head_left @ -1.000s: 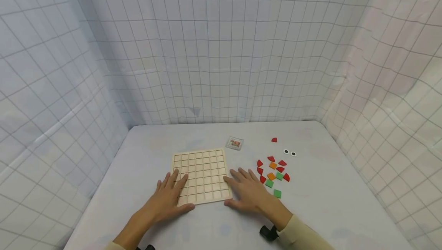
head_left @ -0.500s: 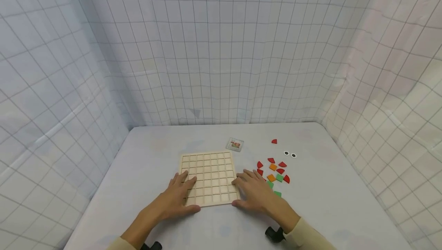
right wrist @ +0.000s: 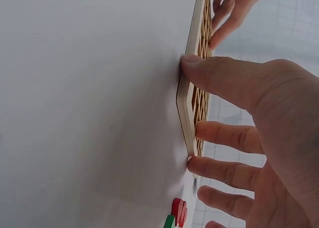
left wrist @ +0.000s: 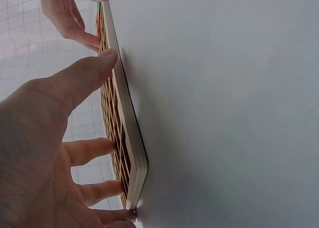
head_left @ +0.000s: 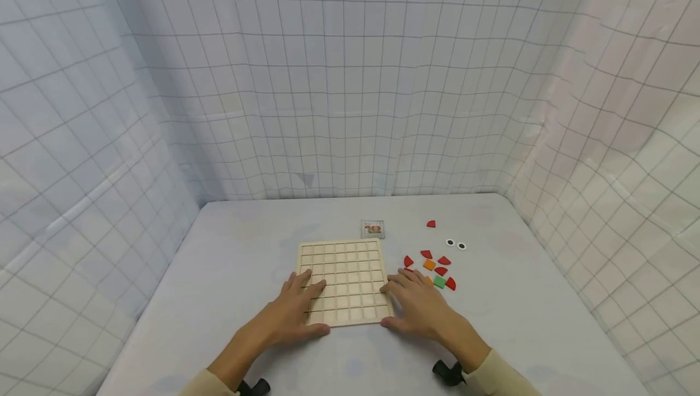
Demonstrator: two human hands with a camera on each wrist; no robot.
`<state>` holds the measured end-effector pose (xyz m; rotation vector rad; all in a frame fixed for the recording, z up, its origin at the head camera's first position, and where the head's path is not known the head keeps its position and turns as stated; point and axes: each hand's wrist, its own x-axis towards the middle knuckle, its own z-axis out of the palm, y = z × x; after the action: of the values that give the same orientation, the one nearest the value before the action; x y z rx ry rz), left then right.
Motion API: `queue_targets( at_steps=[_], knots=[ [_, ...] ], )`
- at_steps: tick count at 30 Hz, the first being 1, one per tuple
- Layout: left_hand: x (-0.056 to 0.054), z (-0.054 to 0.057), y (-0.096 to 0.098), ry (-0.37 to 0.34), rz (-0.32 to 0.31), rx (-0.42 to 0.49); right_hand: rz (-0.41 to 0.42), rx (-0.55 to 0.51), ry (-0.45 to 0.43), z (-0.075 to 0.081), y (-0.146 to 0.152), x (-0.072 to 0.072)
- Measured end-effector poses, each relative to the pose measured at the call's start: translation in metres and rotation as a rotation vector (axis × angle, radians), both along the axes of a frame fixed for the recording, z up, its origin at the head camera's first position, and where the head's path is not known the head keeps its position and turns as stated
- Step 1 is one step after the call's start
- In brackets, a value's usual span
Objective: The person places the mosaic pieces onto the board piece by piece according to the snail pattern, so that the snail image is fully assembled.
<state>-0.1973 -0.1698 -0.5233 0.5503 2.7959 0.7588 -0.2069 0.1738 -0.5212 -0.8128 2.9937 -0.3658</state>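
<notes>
A square wooden grid board [head_left: 350, 280] lies flat on the table between my two hands, its shallow cells bare. Over its near left corner, my left hand [head_left: 292, 314] is spread, with fingertips on the grid and the thumb [left wrist: 97, 63] against the near edge. My right hand [head_left: 418, 303] sits at the near right corner. Its thumb [right wrist: 219, 73] touches the near edge, one finger rests on the grid, and another meets the right side. Just beyond the board's far right corner is a small picture card [head_left: 373, 229].
Right of the board lie several red quarter-round pieces [head_left: 444, 260], orange squares [head_left: 429, 265] and a green square [head_left: 440, 282]. Two white eye discs [head_left: 462, 246] and a single red piece [head_left: 431, 223] are farther off. Gridded curtains [head_left: 350, 110] enclose the table [head_left: 240, 226].
Both hands and the board have slid to the right, closer to the loose pieces. The picture card has turned from slanted to straight. My right hand now covers some of the green and red pieces.
</notes>
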Motion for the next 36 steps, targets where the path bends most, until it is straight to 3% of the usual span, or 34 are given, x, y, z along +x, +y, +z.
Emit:
queue_targets(
  at_steps=[11, 24, 32, 36],
  knots=[
    [0.004, 0.005, 0.012, -0.007, -0.006, 0.016, -0.025, 0.019, -0.001, 0.001, 0.012, 0.005],
    [0.002, 0.002, 0.031, 0.002, -0.043, -0.009, -0.030, 0.008, -0.017, 0.007, 0.034, 0.007],
    [0.001, 0.003, 0.030, 0.017, -0.050, -0.003, -0.001, -0.011, -0.011, 0.006, 0.045, -0.004],
    [0.003, -0.001, 0.026, 0.002, -0.056, 0.025, -0.036, -0.075, -0.003, 0.004, 0.057, -0.013]
  ],
)
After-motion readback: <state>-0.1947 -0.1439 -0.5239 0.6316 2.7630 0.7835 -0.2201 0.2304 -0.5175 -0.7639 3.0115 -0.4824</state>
